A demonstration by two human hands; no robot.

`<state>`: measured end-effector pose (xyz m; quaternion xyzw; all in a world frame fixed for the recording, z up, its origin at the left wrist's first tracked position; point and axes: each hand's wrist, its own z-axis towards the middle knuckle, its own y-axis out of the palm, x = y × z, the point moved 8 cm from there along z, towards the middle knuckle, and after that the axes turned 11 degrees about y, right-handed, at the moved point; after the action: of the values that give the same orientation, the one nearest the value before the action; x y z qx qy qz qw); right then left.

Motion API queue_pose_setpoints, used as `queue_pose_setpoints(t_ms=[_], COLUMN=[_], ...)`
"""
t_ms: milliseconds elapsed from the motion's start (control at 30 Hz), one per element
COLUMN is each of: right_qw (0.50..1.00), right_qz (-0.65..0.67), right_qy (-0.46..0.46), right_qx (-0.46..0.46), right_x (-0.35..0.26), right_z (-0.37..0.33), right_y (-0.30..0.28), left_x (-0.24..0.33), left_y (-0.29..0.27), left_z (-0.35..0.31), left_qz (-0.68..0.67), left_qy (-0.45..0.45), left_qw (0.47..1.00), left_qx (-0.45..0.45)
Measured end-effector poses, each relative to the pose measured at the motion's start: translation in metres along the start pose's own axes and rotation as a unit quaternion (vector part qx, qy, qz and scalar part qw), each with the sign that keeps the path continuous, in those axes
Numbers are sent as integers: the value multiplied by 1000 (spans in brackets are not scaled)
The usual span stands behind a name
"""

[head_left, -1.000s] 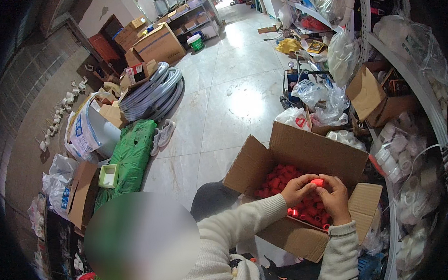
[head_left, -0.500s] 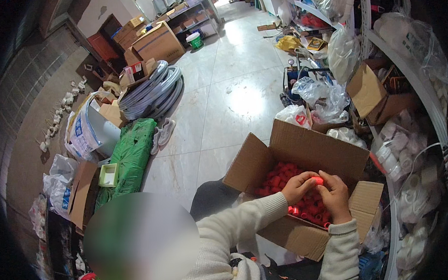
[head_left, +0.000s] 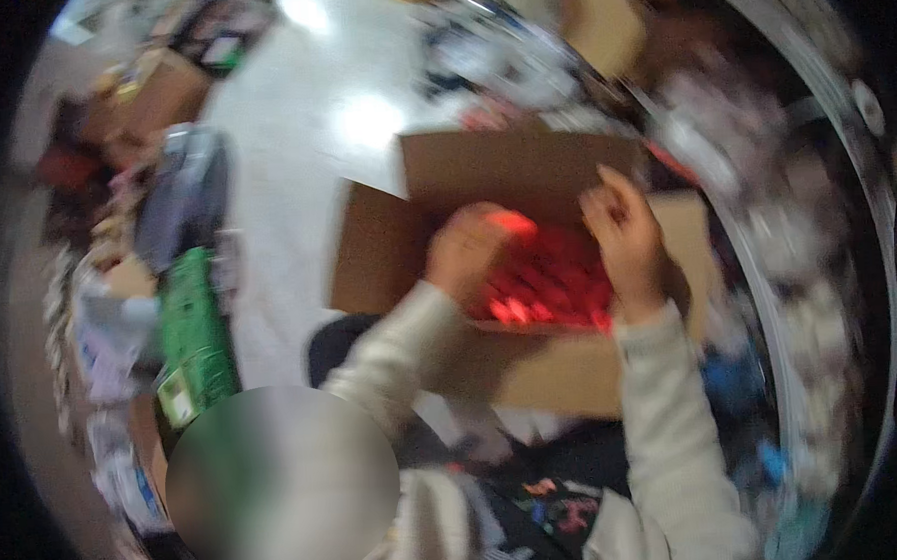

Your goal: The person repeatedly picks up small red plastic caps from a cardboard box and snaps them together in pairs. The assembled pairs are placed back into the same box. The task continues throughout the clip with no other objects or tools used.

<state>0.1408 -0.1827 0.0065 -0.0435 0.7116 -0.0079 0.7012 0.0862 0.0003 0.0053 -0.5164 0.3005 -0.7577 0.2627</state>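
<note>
An opened cardboard box (head_left: 563,370) stands in front of me, with many short red plastic tube pieces (head_left: 559,285) inside. Over its left part, my left hand (head_left: 464,254) is closed on one short red tube piece (head_left: 511,223), which shows bright at its fingertips. My right hand (head_left: 627,242) is raised over the box's right side, its thumb and forefinger apart and nothing visible between them. Motion blurs both hands and the contents of the box.
A green wrapped bundle (head_left: 192,316) lies to the left, with a coil of grey hose (head_left: 180,197) beyond it. Shelving (head_left: 755,317) with bagged goods runs along the right. Plastic bags (head_left: 499,63) lie beyond the box on the tiled floor (head_left: 284,187).
My hands have moved apart: the left carries the red tube piece leftward, and the right has let go and lifted away. The whole view has swung, shifting the box up and left.
</note>
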Motion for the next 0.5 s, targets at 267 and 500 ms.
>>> queue_pose_setpoints(t_ms=[267,500], right_qw=[941,929], right_qz=[322,349], right_qy=[38,57], right_qx=[96,109], right_x=[-12,-4], right_z=[31,27], right_y=[-61,-58], left_x=[-48,-9], left_y=[-63,6], left_z=[10,35], left_qz=[-26,93], left_qy=[-3,91], left_qw=[999,985], left_qx=[28,-114])
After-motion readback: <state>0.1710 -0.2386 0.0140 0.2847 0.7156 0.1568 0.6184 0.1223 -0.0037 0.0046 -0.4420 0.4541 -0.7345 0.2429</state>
